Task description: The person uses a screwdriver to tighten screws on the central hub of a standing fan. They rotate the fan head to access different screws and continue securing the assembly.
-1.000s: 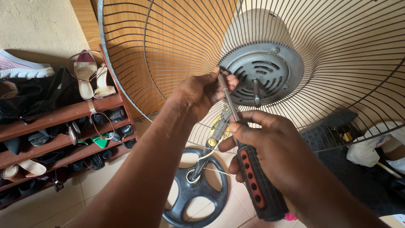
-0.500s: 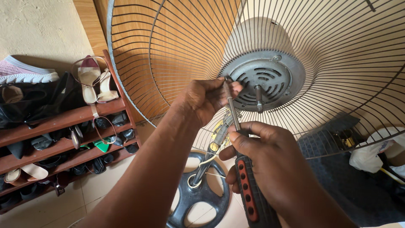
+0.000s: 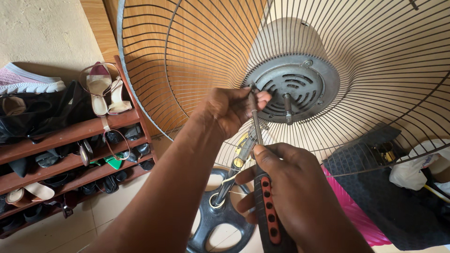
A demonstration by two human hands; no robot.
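Over on the far left, the wooden shoe rack [image 3: 70, 136] sits loaded with sandals and shoes, well clear of the action. Moving in, the big wire fan guard [image 3: 187, 61] fills the top of the view, tilted toward the camera.

Now the left hand [image 3: 229, 110]: it reaches up to the lower left edge of the round grey motor housing [image 3: 293, 89], fingers curled in a narrow pinch right at the screwdriver's tip, steadying it where it meets the housing. Whether a screw sits under those fingertips I cannot tell; the hand covers the spot.

The screwdriver [image 3: 257, 136] is the thing to watch. Its thin metal shaft runs steeply, tip up at the housing, handle down toward the camera, leaning only slightly. So the work point lies above and just left of the lower grip, with the left hand much the nearer to it.

Just right of the tip, the bare motor shaft [image 3: 288, 107] sticks out of the housing centre, close to the tip but not touching it.

Lower down, the right hand [image 3: 290, 187] wraps closed around the black handle with its red insert, thumb laid along the top. Behind it, the fan's dark round base [image 3: 218, 225] rests on the floor, and a pink cloth [image 3: 347, 211] shows at the right.
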